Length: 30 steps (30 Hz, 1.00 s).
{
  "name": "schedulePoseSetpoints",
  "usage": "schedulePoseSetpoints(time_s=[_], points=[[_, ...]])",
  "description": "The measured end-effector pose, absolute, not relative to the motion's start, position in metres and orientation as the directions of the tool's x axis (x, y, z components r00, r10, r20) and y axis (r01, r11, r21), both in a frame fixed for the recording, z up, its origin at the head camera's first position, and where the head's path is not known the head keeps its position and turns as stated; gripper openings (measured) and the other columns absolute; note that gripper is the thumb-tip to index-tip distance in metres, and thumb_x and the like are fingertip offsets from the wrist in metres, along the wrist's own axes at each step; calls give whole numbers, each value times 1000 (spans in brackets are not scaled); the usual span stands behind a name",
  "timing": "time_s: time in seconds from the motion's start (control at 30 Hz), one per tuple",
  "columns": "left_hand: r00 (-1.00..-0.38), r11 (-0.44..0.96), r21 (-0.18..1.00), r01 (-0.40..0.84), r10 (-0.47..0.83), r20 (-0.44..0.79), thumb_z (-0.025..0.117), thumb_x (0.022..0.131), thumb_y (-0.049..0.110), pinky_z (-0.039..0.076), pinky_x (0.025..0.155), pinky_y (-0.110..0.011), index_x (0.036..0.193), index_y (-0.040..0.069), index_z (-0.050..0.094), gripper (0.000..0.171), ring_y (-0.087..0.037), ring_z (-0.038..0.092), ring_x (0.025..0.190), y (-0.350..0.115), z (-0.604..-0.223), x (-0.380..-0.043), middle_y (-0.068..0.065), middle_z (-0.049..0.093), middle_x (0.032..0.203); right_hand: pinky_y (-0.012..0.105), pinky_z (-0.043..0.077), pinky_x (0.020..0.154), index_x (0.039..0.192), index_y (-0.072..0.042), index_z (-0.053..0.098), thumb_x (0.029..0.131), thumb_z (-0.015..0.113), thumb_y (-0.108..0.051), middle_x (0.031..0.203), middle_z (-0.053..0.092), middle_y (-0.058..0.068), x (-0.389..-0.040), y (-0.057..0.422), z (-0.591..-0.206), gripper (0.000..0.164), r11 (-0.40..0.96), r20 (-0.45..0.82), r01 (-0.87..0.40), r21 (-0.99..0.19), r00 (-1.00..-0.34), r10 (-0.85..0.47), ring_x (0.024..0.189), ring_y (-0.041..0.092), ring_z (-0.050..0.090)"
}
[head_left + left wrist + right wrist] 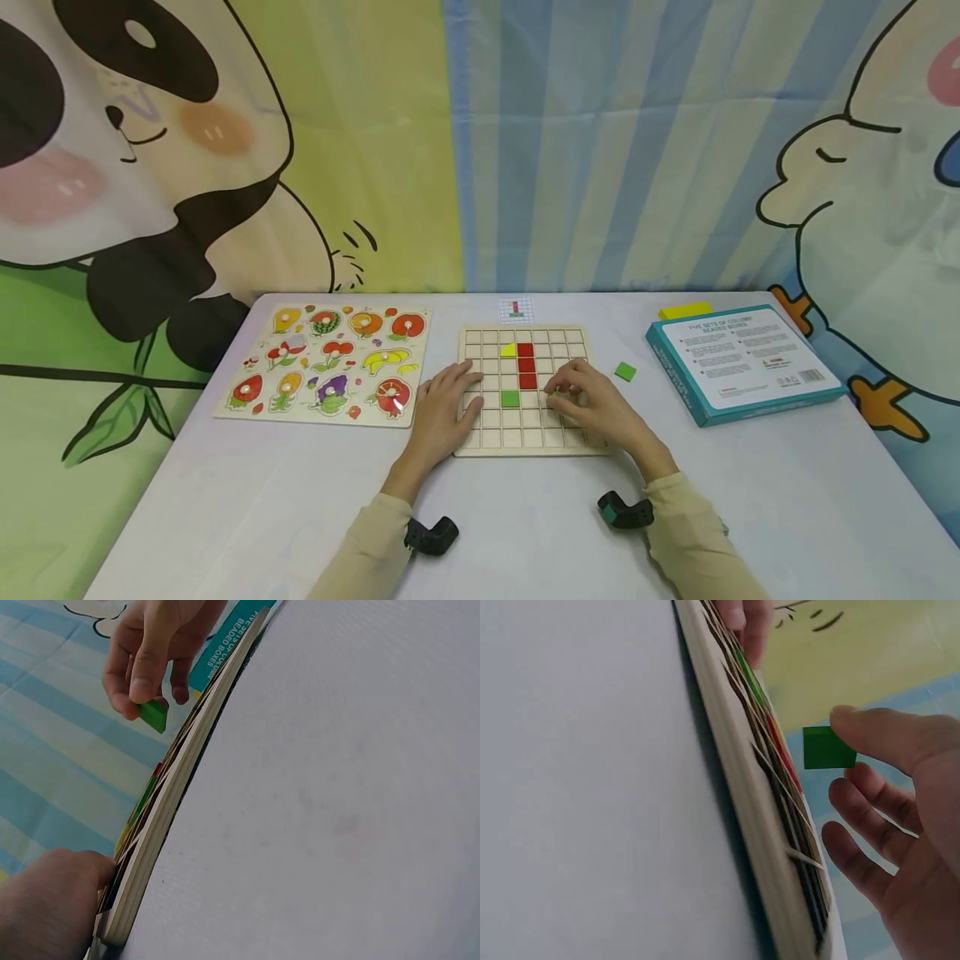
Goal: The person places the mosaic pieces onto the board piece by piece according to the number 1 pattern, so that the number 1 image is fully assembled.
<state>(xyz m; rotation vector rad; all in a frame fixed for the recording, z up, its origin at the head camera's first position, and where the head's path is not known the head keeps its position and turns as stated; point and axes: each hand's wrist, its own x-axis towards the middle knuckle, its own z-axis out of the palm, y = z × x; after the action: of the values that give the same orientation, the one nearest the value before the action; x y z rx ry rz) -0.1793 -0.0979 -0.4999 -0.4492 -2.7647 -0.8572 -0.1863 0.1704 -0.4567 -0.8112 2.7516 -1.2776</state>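
Note:
A wooden grid board (pixel 487 442) lies mid-table, holding one yellow tile (pixel 508 350), a column of three red tiles (pixel 527 365) and one green tile (pixel 510 399). Over the board's right part, my right hand (pixel 596 404) pinches another green tile (pixel 828 748) between thumb and fingers, held above the surface. My left hand (pixel 444 410) rests on the board's left edge, fingers extended over the grid. In the left wrist view, its thumb (pixel 67 885) touches the board's rim. A loose green tile (pixel 625 372) lies right of the board.
Behind the board sits a small pattern card (pixel 515 311). To the left lies a fruit puzzle board (pixel 307 408). On the right are a teal box (pixel 742 362) and a yellow object (pixel 685 311) behind it. A printed curtain (pixel 600 150) hangs beyond the table.

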Motion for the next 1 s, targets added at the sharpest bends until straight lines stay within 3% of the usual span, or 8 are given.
schedulePoseSetpoints(time_s=[0.37, 0.8, 1.0], points=[[-930, 780, 520, 349, 217, 298, 59, 91, 28, 28, 103, -52, 125, 19, 59, 35, -24, 38, 135, -99, -502, -179, -2, 46, 144, 30, 48, 80, 99, -14, 67, 87, 68, -20, 100, 55, -3, -183, 149, -465, 13, 540, 242, -433, -722, -889, -389, 89, 12, 51], [-925, 776, 519, 358, 220, 309, 60, 91, 29, 29, 102, -53, 125, 19, 59, 36, -25, 39, 135, -97, -501, -179, -3, 47, 144, 26, 51, 80, 95, -17, 66, 86, 69, -18, 100, 57, -5, -184, 155, -469, 10, 596, 173, -396, -698, -901, -397, 87, 10, 53], [-921, 779, 507, 367, 228, 316, 59, 91, 28, 29, 102, -53, 126, 20, 59, 36, -26, 39, 134, -97, -500, -180, -3, 47, 144, 24, 46, 72, 94, -18, 66, 86, 69, -20, 94, 57, -4, -185, 153, -469, 9, 617, 191, -424, -663, -893, -408, 81, 9, 51]])
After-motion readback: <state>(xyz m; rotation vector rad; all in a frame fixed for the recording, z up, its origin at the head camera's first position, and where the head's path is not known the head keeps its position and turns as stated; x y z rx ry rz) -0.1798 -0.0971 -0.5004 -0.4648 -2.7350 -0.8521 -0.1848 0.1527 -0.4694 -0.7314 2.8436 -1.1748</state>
